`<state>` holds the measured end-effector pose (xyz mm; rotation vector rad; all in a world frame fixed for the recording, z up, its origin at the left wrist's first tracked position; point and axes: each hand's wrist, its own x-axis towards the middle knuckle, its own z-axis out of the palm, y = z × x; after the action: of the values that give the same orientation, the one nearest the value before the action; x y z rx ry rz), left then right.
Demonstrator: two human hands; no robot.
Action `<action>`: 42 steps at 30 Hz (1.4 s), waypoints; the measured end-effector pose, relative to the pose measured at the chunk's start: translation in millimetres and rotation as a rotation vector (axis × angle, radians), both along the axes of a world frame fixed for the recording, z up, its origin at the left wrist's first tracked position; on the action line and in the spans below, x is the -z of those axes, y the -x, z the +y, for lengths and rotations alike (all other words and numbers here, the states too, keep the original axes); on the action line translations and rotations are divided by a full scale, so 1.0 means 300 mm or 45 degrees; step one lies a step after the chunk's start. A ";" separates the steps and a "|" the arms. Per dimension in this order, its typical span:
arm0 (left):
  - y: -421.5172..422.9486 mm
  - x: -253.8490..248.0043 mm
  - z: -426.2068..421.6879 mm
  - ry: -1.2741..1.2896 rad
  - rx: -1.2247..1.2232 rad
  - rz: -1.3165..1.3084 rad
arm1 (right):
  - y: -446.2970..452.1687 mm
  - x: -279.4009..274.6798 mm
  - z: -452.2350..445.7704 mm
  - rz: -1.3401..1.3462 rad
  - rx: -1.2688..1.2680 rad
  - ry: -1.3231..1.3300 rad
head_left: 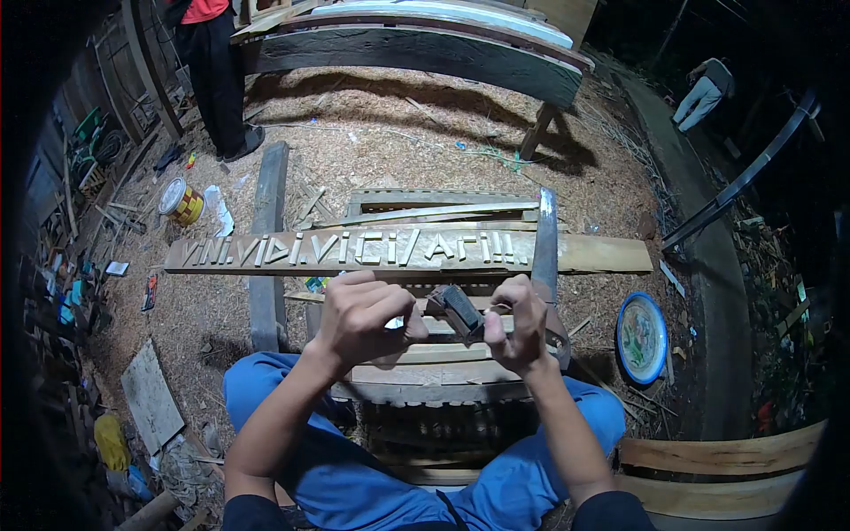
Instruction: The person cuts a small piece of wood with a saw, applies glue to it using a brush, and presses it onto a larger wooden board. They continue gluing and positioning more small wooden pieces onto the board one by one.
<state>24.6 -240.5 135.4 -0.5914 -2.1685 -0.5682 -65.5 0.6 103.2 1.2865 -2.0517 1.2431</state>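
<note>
Seems a fine hand-work step. Left hand (pixel 372 317) curled, right hand (pixel 521 326) curled beside dark block (pixel 459 313), centre frame, below lettered board (pixel 586 254); can't tell what either grip holds. Next move likely calls for steady, precise fingers.

Ground (pixel 381 150): wood chips, scraps
L wall (pixel 75 80): boards
R path (pixel 715 283): narrow
Back surface (pixel 407 53): hvy timber
Light: bright ctr, dk edges

Lettered board (pixel 602 255): tan; letters (pixel 415 247), cream. Bucket (pixel 186 209), beyond board's left end: yellow, reddish-brown checks. Basin (pixel 624 343), below board's right end: blue rim, whitish-green interior. Below board's middle: block (pixel 464 311), blackish; trousers (pixel 354 478), plain blue.
</note>
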 end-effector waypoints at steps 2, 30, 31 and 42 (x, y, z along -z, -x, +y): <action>-0.005 0.006 -0.010 0.031 -0.021 -0.018 | -0.002 -0.021 0.015 0.060 0.051 -0.099; -0.020 0.130 0.289 0.357 0.390 -0.441 | -0.014 -0.064 0.080 0.099 0.325 -0.106; -0.023 0.136 0.302 0.350 0.424 -0.435 | -0.014 -0.063 0.082 0.090 0.329 -0.118; -0.056 0.194 0.339 0.386 0.442 -0.591 | -0.033 -0.031 0.040 -0.101 0.185 -0.287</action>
<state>41.5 -138.8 77.3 -1.1049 -2.6345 -0.6074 -55.6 12.4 112.6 1.1730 -2.3515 1.0370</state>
